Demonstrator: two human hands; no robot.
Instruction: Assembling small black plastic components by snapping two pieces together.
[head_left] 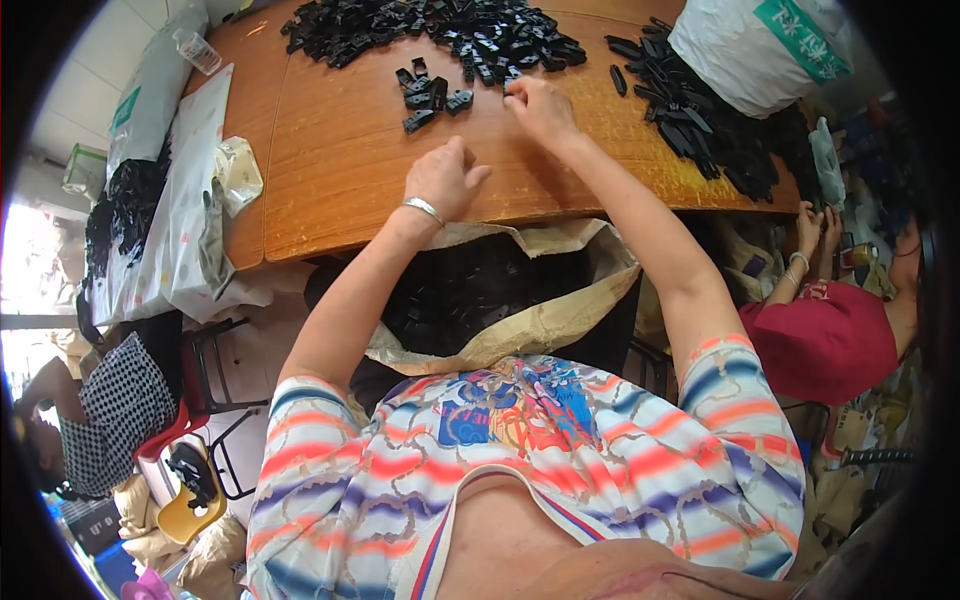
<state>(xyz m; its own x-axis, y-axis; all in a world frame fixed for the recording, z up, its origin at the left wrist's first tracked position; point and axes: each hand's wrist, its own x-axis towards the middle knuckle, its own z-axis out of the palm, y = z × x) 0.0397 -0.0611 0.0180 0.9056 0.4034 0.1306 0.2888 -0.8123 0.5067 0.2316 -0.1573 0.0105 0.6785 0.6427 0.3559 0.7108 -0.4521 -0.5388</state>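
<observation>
My left hand (445,178) rests on the brown wooden table (340,170), fingers loosely curled with nothing visible in them, a silver bangle on the wrist. My right hand (540,105) reaches farther out, its fingertips at the near edge of a big heap of small black plastic parts (440,30). A small cluster of the same black parts (430,95) lies just left of my right hand. Whether the right fingers pinch a part is hidden. An open tan sack (520,320) full of black parts hangs below the table edge in front of me.
Another pile of long black parts (690,110) lies at the right, beside a white bag (760,45). White plastic bags (170,220) and a clear bottle (197,50) sit at the left. A person in red (825,335) sits to my right, another in a checked top (110,410) lower left.
</observation>
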